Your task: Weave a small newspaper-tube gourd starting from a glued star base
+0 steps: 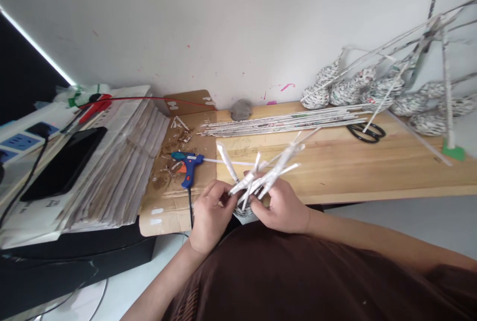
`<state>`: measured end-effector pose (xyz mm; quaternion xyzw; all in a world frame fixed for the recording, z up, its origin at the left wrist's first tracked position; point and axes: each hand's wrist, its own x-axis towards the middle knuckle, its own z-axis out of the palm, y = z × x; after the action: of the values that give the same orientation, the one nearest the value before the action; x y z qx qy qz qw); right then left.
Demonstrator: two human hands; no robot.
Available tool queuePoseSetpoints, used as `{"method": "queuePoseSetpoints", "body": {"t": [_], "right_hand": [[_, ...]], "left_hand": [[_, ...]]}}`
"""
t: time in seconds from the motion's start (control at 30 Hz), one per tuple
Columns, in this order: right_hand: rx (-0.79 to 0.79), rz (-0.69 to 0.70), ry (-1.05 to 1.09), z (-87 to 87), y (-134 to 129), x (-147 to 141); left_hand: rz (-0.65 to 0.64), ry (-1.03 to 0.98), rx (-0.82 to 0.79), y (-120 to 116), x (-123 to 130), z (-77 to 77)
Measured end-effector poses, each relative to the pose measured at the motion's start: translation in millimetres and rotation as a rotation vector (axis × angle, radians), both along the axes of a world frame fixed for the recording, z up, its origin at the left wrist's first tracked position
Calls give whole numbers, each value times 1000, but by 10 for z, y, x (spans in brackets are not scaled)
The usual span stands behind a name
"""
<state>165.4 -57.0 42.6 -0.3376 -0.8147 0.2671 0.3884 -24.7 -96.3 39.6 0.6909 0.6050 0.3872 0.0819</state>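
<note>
Between my two hands, at the front edge of the wooden table, is a small woven paper basket (pixel 244 210) with rolled paper strips sticking up and crossing over it. My left hand (pixel 213 211) is closed on its left side, thumb and fingers pinching near the base of the strips. On the other side my right hand (pixel 279 204) grips the strips and the rim, its fingertips partly hidden behind the paper. A bundle of rolled paper sticks (pixel 276 121) lies on the table beyond them.
To the left, a blue glue gun (pixel 191 167) rests on stained cardboard (pixel 171 204). A tall stack of newspaper (pixel 122 162) carries a black phone (pixel 67 162) and a power strip (pixel 22 139). Black-handled scissors (pixel 367 133) and several woven paper gourds (pixel 316 93) stand at the right.
</note>
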Motion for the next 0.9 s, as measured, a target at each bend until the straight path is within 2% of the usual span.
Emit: {"method": "queuePoseSetpoints", "body": {"t": [0.17, 0.37, 0.53, 0.73, 0.9], "right_hand": [[11, 29, 18, -27, -8, 16], [48, 71, 17, -30, -9, 1], [59, 42, 39, -8, -21, 14], [76, 72, 56, 8, -26, 26], [51, 82, 42, 35, -21, 17]], "left_hand": [[54, 37, 19, -13, 4, -30], [-43, 52, 113, -37, 3, -10], [-32, 62, 156, -56, 1, -12], [-65, 56, 182, -59, -5, -59], [-96, -42, 185, -70, -33, -117]]}}
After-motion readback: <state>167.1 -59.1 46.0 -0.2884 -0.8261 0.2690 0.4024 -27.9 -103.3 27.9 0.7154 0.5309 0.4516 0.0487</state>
